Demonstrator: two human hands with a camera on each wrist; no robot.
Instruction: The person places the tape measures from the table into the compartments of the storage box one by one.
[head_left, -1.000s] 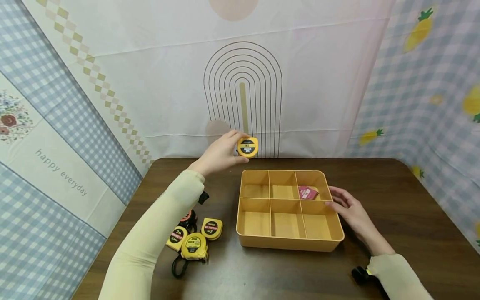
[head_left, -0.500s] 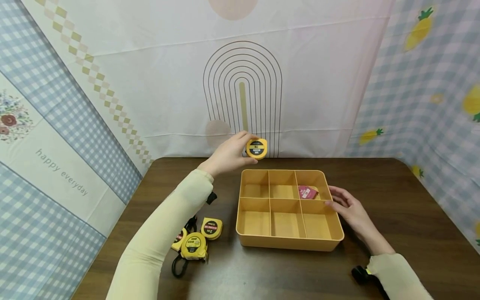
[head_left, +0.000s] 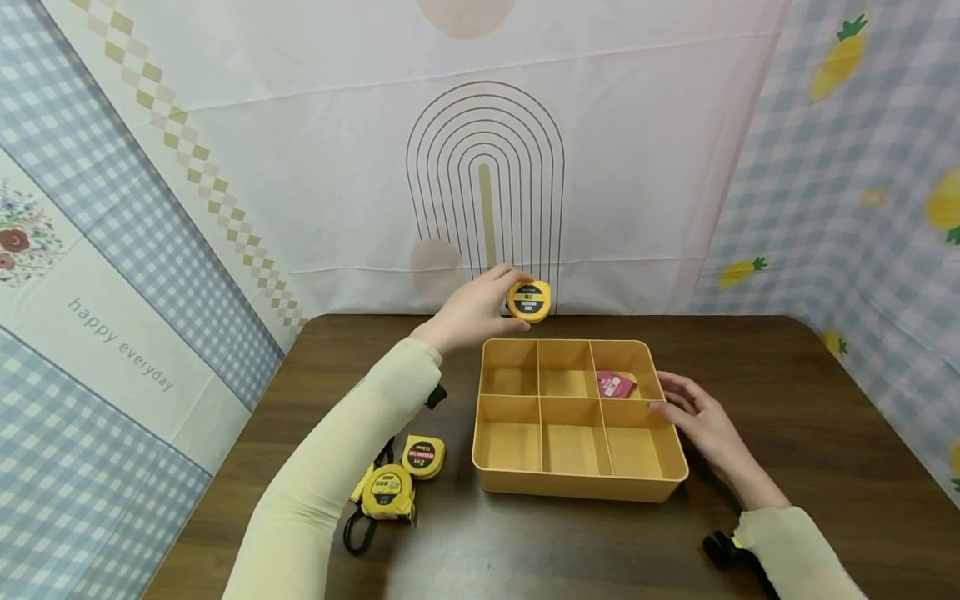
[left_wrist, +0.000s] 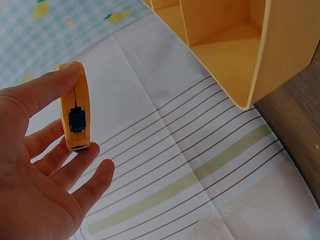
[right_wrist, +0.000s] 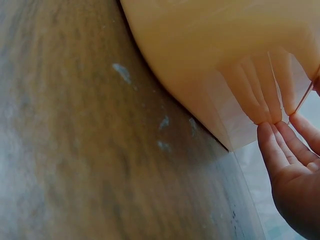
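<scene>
My left hand [head_left: 476, 312] pinches a yellow tape measure [head_left: 529, 301] with a round black label, held up above the far edge of the box. In the left wrist view, the tape measure [left_wrist: 76, 107] is edge-on between thumb and fingers, its dark slider showing. A yellow six-compartment box [head_left: 581, 487] stands on the table. At its right side, my right hand [head_left: 701, 425] holds the wall, thumb at the rim and fingertips against the outside, as the right wrist view shows. A pink tape measure [head_left: 615, 385] lies in the far right compartment.
Left of the box lie more yellow tape measures: one with a red label [head_left: 423, 457] and one with a black wrist loop [head_left: 387, 492]. Others are partly hidden behind my left sleeve [head_left: 322, 467]. A patterned cloth [head_left: 337, 167] hangs behind the brown table [head_left: 480, 558].
My left hand has moved right and slightly down with the tape measure, from left of the box to above its far edge. The right hand and the box have stayed still.
</scene>
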